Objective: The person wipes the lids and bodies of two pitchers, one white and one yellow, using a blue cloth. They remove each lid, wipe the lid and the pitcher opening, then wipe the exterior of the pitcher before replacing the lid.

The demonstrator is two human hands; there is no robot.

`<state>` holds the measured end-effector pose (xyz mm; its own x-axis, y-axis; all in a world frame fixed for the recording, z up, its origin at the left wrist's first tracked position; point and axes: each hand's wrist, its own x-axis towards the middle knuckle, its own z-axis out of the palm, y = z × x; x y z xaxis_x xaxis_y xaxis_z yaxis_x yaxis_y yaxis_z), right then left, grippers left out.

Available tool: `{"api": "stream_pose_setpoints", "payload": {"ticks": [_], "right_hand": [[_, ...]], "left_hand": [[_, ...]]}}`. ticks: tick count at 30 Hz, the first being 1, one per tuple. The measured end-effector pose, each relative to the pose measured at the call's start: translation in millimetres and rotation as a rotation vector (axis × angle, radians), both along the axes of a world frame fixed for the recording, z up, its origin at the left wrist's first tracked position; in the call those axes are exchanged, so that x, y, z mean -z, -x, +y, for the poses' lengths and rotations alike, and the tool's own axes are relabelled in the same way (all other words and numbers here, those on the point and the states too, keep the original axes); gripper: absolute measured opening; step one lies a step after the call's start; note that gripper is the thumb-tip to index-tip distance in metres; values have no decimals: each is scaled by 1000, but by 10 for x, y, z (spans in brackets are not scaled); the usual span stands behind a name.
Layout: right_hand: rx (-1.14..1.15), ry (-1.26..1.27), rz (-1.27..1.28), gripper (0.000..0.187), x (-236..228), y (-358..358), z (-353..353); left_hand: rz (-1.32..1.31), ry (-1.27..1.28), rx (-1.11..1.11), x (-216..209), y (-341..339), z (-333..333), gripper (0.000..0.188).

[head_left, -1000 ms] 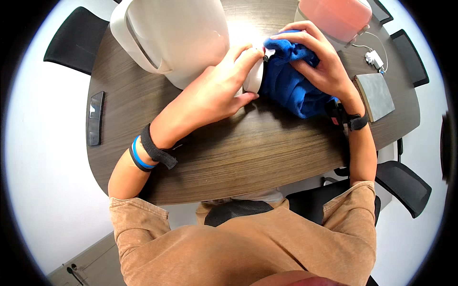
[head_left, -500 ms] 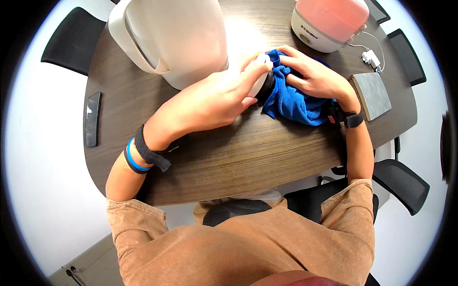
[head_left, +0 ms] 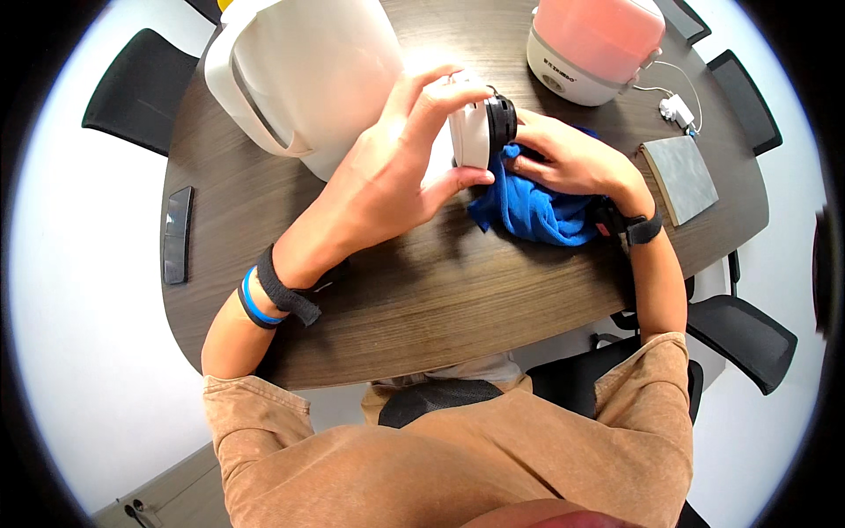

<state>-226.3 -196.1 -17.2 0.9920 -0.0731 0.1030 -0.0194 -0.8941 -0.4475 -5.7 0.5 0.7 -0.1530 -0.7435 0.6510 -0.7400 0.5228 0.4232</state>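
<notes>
Here are the hands at mid-desk: the left hand [head_left: 392,167] is pinching a hard, rounded white-and-black object [head_left: 473,136], fingers over its top edge, thumb beneath. And the right hand [head_left: 572,157] is curled on a bunched royal-blue cloth [head_left: 547,211], fingers drawn in at the object's black side, the tips out of sight. So the object sits between the two, nearer the left palm. It's up on edge, long axis running away from the person with a slight lean, white face to the left, black face towards the right hand. The cloth fills the space below it, right up to the right wrist.

Outward now! Just beyond the left hand looms a big glossy white plastic appliance with a looped handle [head_left: 326,75], crowding that side. Far right, a rounded pink-and-white appliance [head_left: 598,35]; next to it, a white plug with a cable [head_left: 676,110], then a grey-covered notebook [head_left: 682,176]. Way out left, a black phone-like slab [head_left: 177,236] lies by the edge of the dark wood-grain desk [head_left: 440,295], black chairs [head_left: 141,92] all round.
</notes>
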Motion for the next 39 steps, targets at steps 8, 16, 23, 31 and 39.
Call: {"api": "stream_pose_setpoints", "payload": {"ticks": [8,16,23,31,39], "right_hand": [[-136,-202,-38,31,-320,-5,233],[-102,-249,-264,24,-409,57,71],[84,-164,-569,22,-219,-1,-99],[150,-373,-521,43,57,-65,-177],[123,-667,-394,75,115,22,-198]], "left_hand": [[-53,10,-56,3,10,-26,93],[-103,-17,-45,-96,-33,6,89],[-69,-119,59,-75,15,37,83],[129,-221,189,-151,-44,53,84],[270,-141,232,-9,-55,10,88]]}}
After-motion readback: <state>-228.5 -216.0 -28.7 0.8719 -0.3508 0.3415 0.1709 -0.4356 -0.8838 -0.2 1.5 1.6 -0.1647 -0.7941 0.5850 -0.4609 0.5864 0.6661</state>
